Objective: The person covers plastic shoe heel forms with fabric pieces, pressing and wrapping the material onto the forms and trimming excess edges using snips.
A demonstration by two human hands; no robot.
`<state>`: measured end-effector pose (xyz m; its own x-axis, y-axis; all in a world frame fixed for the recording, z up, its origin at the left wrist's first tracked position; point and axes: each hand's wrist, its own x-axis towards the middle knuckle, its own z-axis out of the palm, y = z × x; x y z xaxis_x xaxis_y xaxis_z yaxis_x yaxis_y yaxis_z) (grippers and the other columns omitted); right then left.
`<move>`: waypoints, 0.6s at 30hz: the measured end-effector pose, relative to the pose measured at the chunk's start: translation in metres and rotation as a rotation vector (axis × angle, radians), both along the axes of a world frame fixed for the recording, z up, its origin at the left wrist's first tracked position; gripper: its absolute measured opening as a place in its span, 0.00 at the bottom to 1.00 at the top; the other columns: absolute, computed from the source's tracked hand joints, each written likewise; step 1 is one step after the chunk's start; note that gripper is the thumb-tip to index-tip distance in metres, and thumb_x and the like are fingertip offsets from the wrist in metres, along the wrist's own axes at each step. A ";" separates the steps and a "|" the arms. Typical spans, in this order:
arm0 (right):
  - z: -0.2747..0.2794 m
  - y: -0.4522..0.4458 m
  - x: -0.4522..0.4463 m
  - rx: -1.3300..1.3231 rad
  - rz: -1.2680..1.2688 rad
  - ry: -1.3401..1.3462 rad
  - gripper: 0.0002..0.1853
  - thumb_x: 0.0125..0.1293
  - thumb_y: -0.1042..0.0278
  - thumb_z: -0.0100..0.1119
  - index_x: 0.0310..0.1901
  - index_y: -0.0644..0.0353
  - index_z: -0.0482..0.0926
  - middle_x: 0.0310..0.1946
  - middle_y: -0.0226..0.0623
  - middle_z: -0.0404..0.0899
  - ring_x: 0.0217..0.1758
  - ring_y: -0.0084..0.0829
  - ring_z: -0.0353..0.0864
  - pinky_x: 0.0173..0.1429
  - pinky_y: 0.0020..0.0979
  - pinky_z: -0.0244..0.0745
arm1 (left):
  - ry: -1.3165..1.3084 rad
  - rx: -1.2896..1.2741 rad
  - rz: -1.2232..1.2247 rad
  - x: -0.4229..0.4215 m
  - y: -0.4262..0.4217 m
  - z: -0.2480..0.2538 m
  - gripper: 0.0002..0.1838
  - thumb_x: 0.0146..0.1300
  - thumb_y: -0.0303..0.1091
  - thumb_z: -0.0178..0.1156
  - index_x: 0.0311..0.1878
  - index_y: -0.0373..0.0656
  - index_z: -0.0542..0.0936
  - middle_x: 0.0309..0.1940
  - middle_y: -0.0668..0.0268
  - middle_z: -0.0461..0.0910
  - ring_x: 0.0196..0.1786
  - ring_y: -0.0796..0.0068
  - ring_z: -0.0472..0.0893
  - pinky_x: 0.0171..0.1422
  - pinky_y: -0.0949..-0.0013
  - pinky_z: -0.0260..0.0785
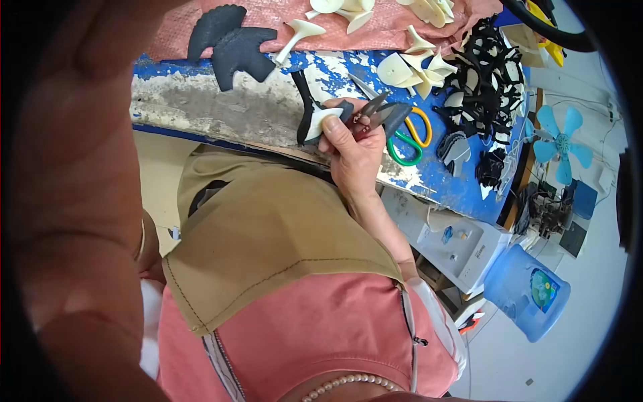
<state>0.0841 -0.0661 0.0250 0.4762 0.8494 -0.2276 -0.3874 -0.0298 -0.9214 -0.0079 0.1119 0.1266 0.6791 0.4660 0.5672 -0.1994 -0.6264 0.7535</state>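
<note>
My right hand (358, 151) is closed around a white heel-shaped piece (327, 122) with black material (307, 110) along its left side. The thumb presses on the white piece. A dark-bladed tool (376, 112) sticks out of the same hand; its handle is mostly hidden by the fingers. Just to the right lie scissors with orange and green handles (420, 127). My left hand (84, 201) fills the left side, very close to the camera, palm showing, with its fingers out of frame or in shadow. Whether it holds anything cannot be seen.
Black cut pieces (234, 43) and white heel pieces (298, 39) lie at the back, near a pink woven sheet (171, 37). A pile of black and white pieces (485, 80) covers the right end of the worn blue table (201, 100). Beyond are a blue fan (562, 142) and a water bottle (526, 291).
</note>
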 end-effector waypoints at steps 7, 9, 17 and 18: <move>-0.019 -0.006 0.051 0.037 0.026 -0.010 0.11 0.61 0.78 0.61 0.46 0.62 0.77 0.25 0.28 0.75 0.20 0.16 0.69 0.25 0.15 0.64 | -0.003 -0.023 0.010 0.035 -0.014 -0.012 0.19 0.61 0.26 0.52 0.56 0.39 0.73 0.50 0.57 0.78 0.47 0.66 0.78 0.54 0.67 0.67; -0.019 -0.010 0.049 0.026 0.016 -0.005 0.11 0.61 0.78 0.60 0.45 0.63 0.77 0.26 0.29 0.76 0.20 0.17 0.69 0.25 0.16 0.64 | -0.003 -0.028 0.011 0.035 -0.015 -0.012 0.19 0.60 0.25 0.52 0.56 0.39 0.73 0.50 0.57 0.78 0.47 0.66 0.78 0.54 0.67 0.67; -0.015 0.000 0.057 -0.099 -0.063 -0.109 0.10 0.60 0.79 0.60 0.44 0.65 0.76 0.28 0.33 0.77 0.19 0.20 0.69 0.23 0.16 0.64 | 0.000 -0.014 0.031 0.032 -0.014 -0.010 0.19 0.60 0.25 0.52 0.56 0.39 0.73 0.50 0.57 0.78 0.47 0.66 0.78 0.53 0.68 0.67; -0.014 -0.004 0.057 -0.115 -0.066 -0.099 0.10 0.60 0.79 0.60 0.44 0.65 0.76 0.28 0.33 0.77 0.19 0.20 0.69 0.23 0.16 0.64 | -0.003 -0.028 0.030 0.030 -0.015 -0.011 0.19 0.60 0.25 0.52 0.56 0.39 0.73 0.50 0.57 0.78 0.47 0.66 0.78 0.53 0.68 0.67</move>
